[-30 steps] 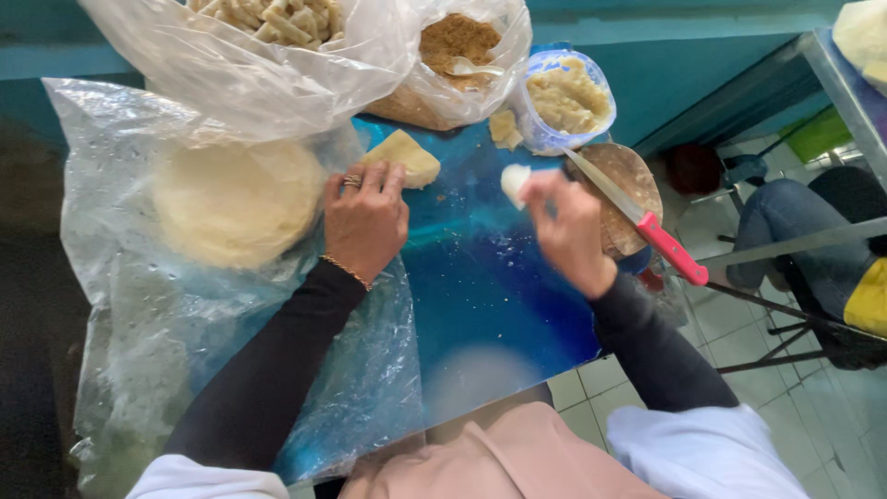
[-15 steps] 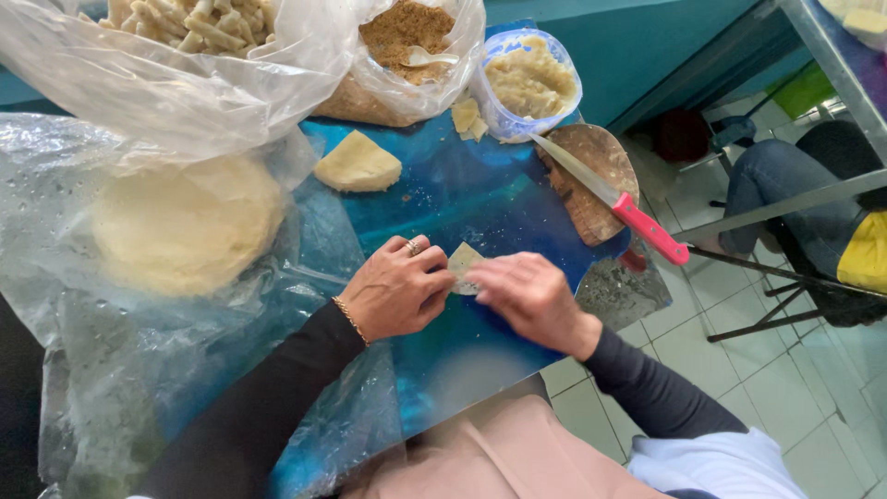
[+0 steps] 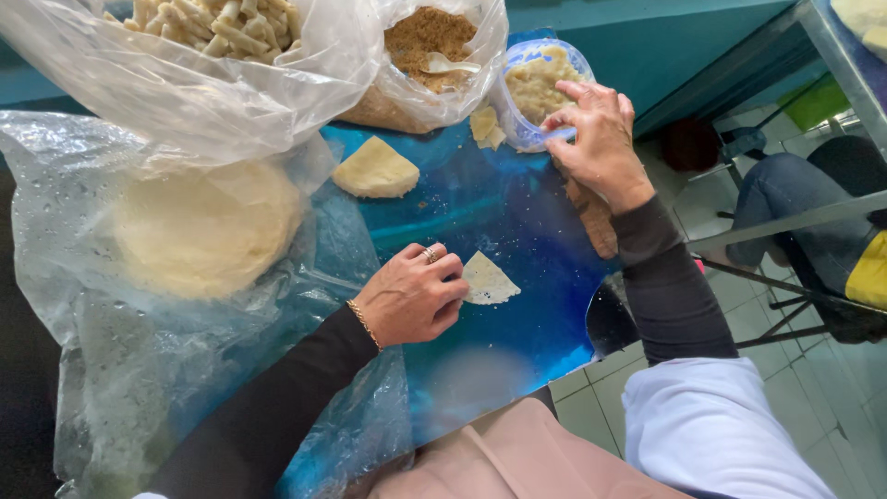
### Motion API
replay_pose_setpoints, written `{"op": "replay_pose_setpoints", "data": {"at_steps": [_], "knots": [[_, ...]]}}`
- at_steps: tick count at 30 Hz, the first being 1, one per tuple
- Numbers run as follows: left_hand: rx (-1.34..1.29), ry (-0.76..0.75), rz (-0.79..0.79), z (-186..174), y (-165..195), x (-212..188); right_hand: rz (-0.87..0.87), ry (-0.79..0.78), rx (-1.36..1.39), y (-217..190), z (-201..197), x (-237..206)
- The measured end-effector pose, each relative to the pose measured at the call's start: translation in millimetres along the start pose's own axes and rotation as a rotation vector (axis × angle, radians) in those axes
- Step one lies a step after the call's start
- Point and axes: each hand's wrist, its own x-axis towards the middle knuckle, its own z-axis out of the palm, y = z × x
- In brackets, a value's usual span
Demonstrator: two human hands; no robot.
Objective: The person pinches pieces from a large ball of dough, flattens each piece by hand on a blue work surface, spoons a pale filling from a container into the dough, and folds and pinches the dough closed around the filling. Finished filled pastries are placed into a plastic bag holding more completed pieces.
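Clearly the step in hand looks like filling a small pastry: a wrapper is laid out and filling is being fetched. Far left, a round stack of dough sheets [image 3: 205,231] lies inside a clear plastic bag [image 3: 111,370] spread over the blue worktop [image 3: 499,212]. Above it, a second bag holds pale finished rolls [image 3: 212,28], and beside that a bag of brown crumbs [image 3: 420,42] has a white spoon [image 3: 450,65] resting in it.

The left hand [image 3: 411,298] lies loosely curled, fingers together, its fingertips pressing the edge of a thin triangular wrapper [image 3: 488,280] flat on the worktop, near the front middle. A thicker wedge of folded sheets [image 3: 374,169] sits well apart, further back.

The right hand [image 3: 596,129] reaches to the plastic tub [image 3: 517,129] of pale filling [image 3: 536,83]; thumb and forefinger are pinched at the tub's rim, the other fingers spread above. Whether it already holds filling, I cannot tell. A brown board [image 3: 596,222] shows under the wrist.

Next, I judge, a small portion must come across to the wrapper's middle while the left hand keeps it from sliding.
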Motion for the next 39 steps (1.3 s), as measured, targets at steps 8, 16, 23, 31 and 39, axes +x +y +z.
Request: {"op": "replay_pose_setpoints", "data": {"at_steps": [8,16,23,31,39], "knots": [[0.02,0.008,0.011,1,0,-1,-0.081,0.054,0.262,-63,-43,-32],[0.007,-0.008,0.0,1,0,-1,-0.442,-0.062,-0.363,-130,-18,-115],[0.006,0.012,0.005,0,1,-3,-0.584,-0.103,-0.663,-131,-13,-119],[0.005,-0.022,-0.008,-2,2,-1,-0.327,-0.083,-0.07,-111,-11,-99],[0.011,0.001,0.006,1,0,-3,-0.393,-0.027,-0.145,-111,-21,-118]]}}
